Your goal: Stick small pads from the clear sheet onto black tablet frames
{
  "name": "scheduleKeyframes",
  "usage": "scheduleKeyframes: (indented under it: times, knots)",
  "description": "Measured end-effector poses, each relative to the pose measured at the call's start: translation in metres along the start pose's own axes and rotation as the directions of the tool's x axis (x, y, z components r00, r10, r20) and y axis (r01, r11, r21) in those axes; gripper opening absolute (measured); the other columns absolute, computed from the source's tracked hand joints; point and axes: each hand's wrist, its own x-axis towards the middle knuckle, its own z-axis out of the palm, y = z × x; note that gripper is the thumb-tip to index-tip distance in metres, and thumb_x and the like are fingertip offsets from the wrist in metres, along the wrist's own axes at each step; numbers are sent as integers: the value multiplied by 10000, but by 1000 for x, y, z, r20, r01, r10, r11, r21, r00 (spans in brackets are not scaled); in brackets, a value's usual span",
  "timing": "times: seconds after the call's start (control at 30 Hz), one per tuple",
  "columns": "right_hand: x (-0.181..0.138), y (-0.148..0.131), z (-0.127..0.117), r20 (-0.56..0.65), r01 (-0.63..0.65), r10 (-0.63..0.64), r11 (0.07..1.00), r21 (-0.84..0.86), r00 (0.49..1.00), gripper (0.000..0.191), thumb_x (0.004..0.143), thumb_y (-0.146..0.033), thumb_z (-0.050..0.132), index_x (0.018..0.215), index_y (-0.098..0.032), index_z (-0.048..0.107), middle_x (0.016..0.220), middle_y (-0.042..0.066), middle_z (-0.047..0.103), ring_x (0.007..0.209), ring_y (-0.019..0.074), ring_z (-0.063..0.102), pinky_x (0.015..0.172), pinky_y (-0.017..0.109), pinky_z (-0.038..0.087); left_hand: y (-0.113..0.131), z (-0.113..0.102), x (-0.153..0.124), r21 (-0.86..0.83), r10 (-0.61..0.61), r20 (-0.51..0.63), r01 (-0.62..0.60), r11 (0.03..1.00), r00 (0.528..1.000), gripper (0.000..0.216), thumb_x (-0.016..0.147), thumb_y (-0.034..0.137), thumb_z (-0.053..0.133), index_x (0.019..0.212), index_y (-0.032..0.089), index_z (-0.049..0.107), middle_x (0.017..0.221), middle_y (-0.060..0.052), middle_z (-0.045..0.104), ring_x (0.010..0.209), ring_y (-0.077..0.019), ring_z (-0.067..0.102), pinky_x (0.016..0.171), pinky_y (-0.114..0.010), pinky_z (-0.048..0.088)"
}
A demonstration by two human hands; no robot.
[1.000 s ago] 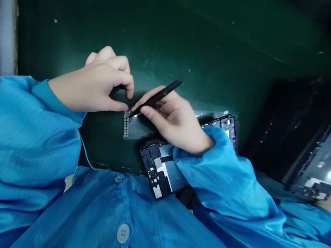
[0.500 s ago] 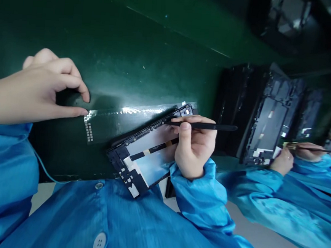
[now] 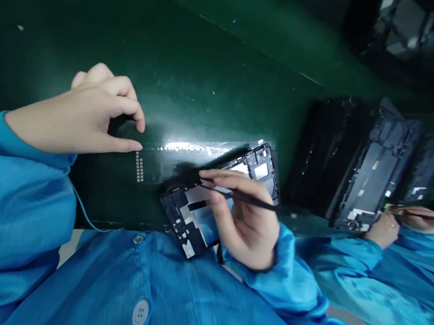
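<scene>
A pair of black tweezers (image 3: 251,200) is gripped in my right hand (image 3: 251,225), its tip over the upper edge of an opened tablet-like device (image 3: 186,227). The device lies tilted at the table's front edge, with dark frame, silvery panel and small white pieces showing; my right hand covers its middle. Beneath its upper side runs a clear plastic sheet (image 3: 188,146) with glare on it. My left hand (image 3: 101,111) rests at the sheet's left end, thumb and index finger apart. The thumb touches near two columns of small grey squares (image 3: 139,167).
To the right, several dark device housings (image 3: 367,164) stand in a row on the green table (image 3: 172,69). A co-worker's hands (image 3: 384,228) work beside them. A dark round object (image 3: 403,32) with shiny pieces sits at the top right.
The view has shifted, so most things appear farther right. My right hand and the tweezers have moved down and left along the device. My left hand keeps its place at the sheet's end.
</scene>
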Motion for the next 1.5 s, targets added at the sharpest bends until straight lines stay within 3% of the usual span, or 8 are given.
scheduleKeyframes:
  times: [0.13,0.2,0.5,0.63,0.73,1.0,1.27,1.5]
  knots:
    - [-28,15,20,-281,45,-41,999,6,959,309,1066,-127,666,1327,-290,690,1213,96,826,1143,273,813,966,507,727,4,0,3,-10,-24,16,24,1000,1000,497,973,711,580,986,274,814,1098,-110,673,1201,-348,434,1132,-630,323]
    - [-37,23,23,-358,48,-46,999,-4,933,301,1058,-132,674,1316,-285,699,1172,93,817,1109,269,808,952,496,722,5,-1,4,-22,-30,13,30,999,999,515,942,731,582,966,276,820,1102,-118,674,1194,-362,445,1117,-652,321]
    - [-33,27,23,-226,89,-101,994,-64,969,371,1025,-59,657,1330,-270,681,1199,106,819,1135,274,805,982,517,695,1,1,2,-13,-25,-17,25,1000,1000,533,972,754,596,990,278,834,1090,-92,661,1251,-361,444,1214,-659,301]
    - [-31,26,22,-197,123,-140,988,-94,970,380,1018,-24,655,1328,-243,675,1183,107,822,1125,259,817,973,492,702,-6,7,3,-14,0,-61,-1,1000,998,829,865,991,519,972,241,855,1063,-58,606,1291,-350,476,1253,-726,287]
    - [-30,25,22,-180,147,-169,981,-130,969,383,1011,-2,664,1319,-230,675,1176,110,830,1120,253,823,963,483,708,-11,10,4,-9,1,-75,-1,1000,997,956,779,1075,467,970,224,859,1055,-33,564,1355,-352,491,1262,-760,270]
    - [-37,30,24,-259,139,-172,980,-140,950,377,1032,-26,658,1327,-258,698,1183,95,859,1119,264,840,958,517,740,-6,9,3,51,-30,-70,34,998,997,1074,773,1108,330,977,191,851,1064,-8,560,1406,-339,494,1236,-681,272]
    - [-34,28,24,-232,149,-173,982,-118,957,388,1020,13,658,1315,-235,707,1197,99,855,1147,245,842,988,487,739,-3,9,4,95,-72,-43,76,993,996,1178,714,1128,254,1000,162,864,1073,-4,579,1404,-349,493,1188,-666,283]
    - [-35,27,22,-186,158,-192,971,-180,964,419,1012,2,677,1352,-242,695,1205,107,853,1148,259,843,971,498,743,-6,9,5,81,-9,-75,15,997,997,1108,771,1097,301,998,169,862,1038,-13,584,1359,-333,512,1176,-682,300]
